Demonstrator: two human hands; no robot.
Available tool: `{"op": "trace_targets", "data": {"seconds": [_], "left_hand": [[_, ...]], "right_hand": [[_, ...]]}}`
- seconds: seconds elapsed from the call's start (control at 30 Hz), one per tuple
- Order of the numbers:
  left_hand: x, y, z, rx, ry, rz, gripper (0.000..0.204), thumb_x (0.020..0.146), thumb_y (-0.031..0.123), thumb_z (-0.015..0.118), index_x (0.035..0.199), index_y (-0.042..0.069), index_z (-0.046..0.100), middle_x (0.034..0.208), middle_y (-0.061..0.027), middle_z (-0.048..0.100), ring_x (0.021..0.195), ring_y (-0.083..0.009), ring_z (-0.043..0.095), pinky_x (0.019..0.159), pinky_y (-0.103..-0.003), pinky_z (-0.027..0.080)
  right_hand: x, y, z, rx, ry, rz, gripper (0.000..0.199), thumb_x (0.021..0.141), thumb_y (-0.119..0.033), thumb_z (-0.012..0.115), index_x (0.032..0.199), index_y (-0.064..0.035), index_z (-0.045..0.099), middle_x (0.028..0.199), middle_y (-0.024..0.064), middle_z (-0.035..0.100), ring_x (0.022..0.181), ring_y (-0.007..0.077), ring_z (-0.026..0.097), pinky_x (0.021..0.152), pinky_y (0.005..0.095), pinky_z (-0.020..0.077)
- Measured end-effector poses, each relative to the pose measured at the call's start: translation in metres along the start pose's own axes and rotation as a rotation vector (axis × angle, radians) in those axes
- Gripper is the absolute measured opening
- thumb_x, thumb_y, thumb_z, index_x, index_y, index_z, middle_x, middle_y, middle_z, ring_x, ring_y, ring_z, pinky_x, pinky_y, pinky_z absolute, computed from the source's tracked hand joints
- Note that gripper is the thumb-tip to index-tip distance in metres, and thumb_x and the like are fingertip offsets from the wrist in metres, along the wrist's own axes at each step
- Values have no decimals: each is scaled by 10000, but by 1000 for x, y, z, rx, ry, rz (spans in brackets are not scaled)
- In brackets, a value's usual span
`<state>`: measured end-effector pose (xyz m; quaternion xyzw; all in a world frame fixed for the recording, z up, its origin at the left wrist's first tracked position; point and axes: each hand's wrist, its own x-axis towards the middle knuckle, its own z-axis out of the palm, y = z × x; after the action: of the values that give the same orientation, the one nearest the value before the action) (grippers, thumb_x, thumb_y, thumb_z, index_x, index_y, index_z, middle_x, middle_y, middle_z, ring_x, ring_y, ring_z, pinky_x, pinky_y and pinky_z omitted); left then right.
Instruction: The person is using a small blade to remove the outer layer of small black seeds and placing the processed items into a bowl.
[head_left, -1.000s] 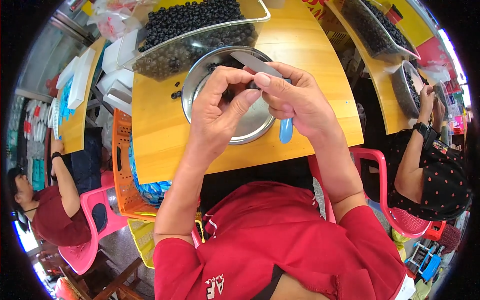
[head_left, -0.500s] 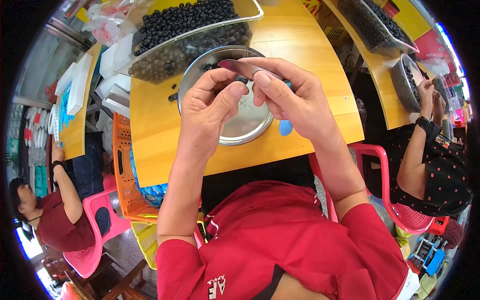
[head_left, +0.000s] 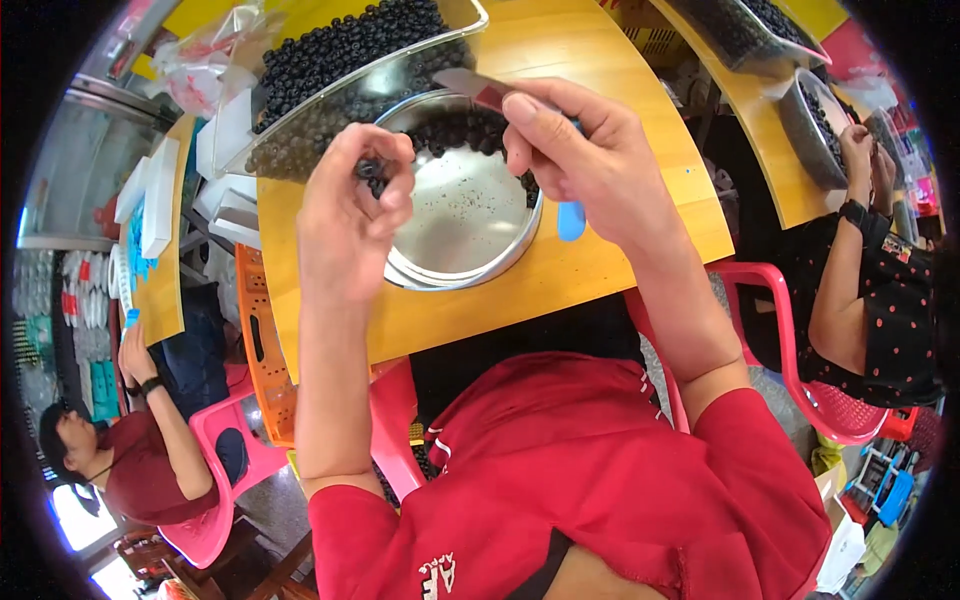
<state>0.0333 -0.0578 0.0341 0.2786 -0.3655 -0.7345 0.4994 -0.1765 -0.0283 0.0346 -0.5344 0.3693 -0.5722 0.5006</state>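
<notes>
My right hand (head_left: 585, 165) grips a knife (head_left: 462, 82) with a short blade pointing left and a blue handle that sticks out below the palm. Off to the left, my left hand (head_left: 355, 205) has its fingers curled around a few small black round parts (head_left: 372, 172). A round metal bowl (head_left: 395, 275) stands on the table beneath and between both hands. More black parts (head_left: 475, 130) lie along its far side, and dark specks are scattered over its floor. Behind the bowl, a clear plastic bin (head_left: 300, 150) is heaped with the same parts.
The yellow wooden table (head_left: 640, 200) reaches to its near edge in front of me. White boxes (head_left: 235, 210) and an orange crate (head_left: 258, 340) are at the left. Two other people sit at side tables; the right one's hands (head_left: 858, 155) are by a grey tub (head_left: 812, 140).
My hands have parted. The left hand has moved left and down with black parts in its fingers; the knife has risen away from it. More of the bowl now shows.
</notes>
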Motion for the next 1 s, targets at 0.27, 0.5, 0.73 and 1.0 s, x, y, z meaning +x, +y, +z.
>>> {"op": "trace_targets", "data": {"seconds": [0.27, 0.5, 0.73, 1.0], "left_hand": [[42, -24, -17, 1848, -105, 292, 199, 913, 153, 523, 1007, -23, 522, 871, -293, 628, 898, -445, 604, 753, -528, 458], [54, -28, -9, 2095, -269, 104, 187, 904, 170, 523, 950, -10, 499, 837, -244, 650, 844, -418, 627, 742, -500, 480], [48, -26, -1, 1991, -276, 49, 164, 883, 168, 537, 979, 38, 509, 890, -222, 654, 887, -409, 616, 753, -499, 467], [53, -34, -4, 1890, -358, 25, 197, 868, 177, 559, 981, 22, 515, 916, -219, 643, 945, -401, 596, 778, -498, 452]], "right_hand": [[-2, -6, -3, 81, 11, 47, 254, 958, -185, 558, 1127, -6, 624, 712, 25, 595, 493, 4, 366, 430, 170, 267], [-5, -8, -4, 75, -19, 35, 271, 961, -197, 555, 1137, -3, 624, 713, 20, 595, 500, 7, 388, 446, 173, 302], [-3, -8, -7, 76, -7, 43, 282, 965, -211, 546, 1140, -4, 625, 712, 14, 593, 500, 5, 393, 449, 174, 316], [-2, -9, -5, 47, -15, 31, 283, 964, -215, 549, 1140, -7, 625, 708, 12, 593, 504, 3, 400, 448, 171, 314]]}}
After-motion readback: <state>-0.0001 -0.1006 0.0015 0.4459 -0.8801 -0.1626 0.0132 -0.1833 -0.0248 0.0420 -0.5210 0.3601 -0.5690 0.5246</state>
